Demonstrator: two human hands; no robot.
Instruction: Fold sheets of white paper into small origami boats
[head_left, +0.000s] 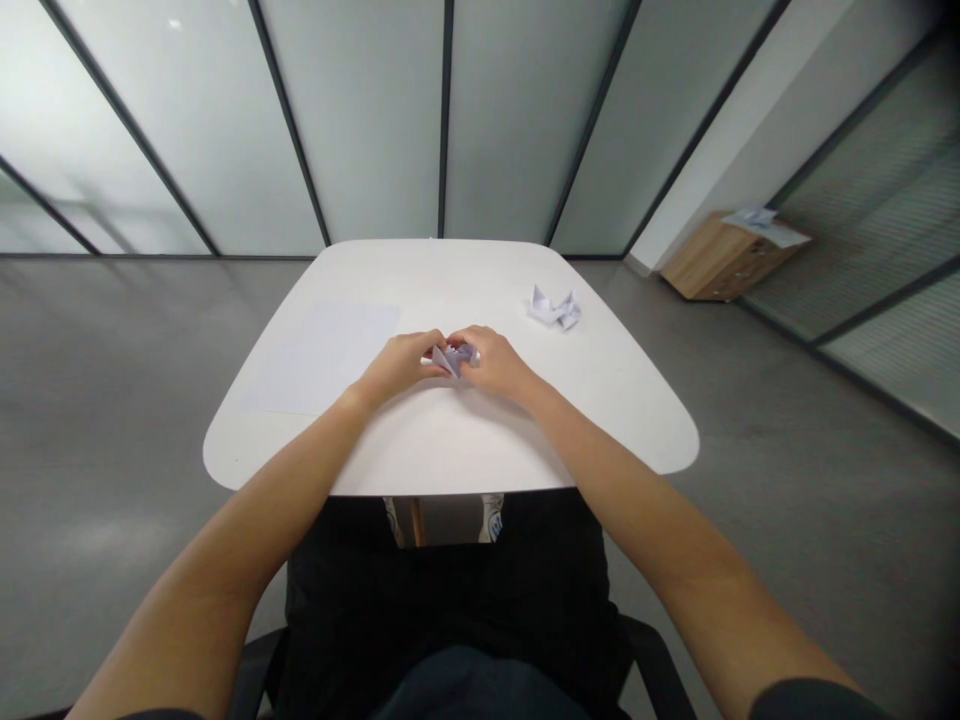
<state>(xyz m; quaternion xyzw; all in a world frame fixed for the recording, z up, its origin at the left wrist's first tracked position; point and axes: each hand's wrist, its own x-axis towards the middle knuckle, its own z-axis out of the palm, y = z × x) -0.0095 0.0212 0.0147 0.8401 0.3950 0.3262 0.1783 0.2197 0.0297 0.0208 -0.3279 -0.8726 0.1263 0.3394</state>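
A small folded white paper shape (454,360) is held between my two hands, just above the middle of the white table. My left hand (405,362) pinches its left side between thumb and fingers. On the other side my right hand (491,362) grips it the same way, its fingers curled over the paper. Pointed flaps show in the gap between the hands; the rest of the paper is covered by fingers. Farther back on the right lies another piece of folded paper (553,308) with upright points, touched by neither hand.
Flat paper sheets (322,355) lie on the left part of the white table (450,440), beside my left forearm. A wooden cabinet (731,258) with papers on top stands at the far right. Frosted glass panels (375,120) rise behind the table.
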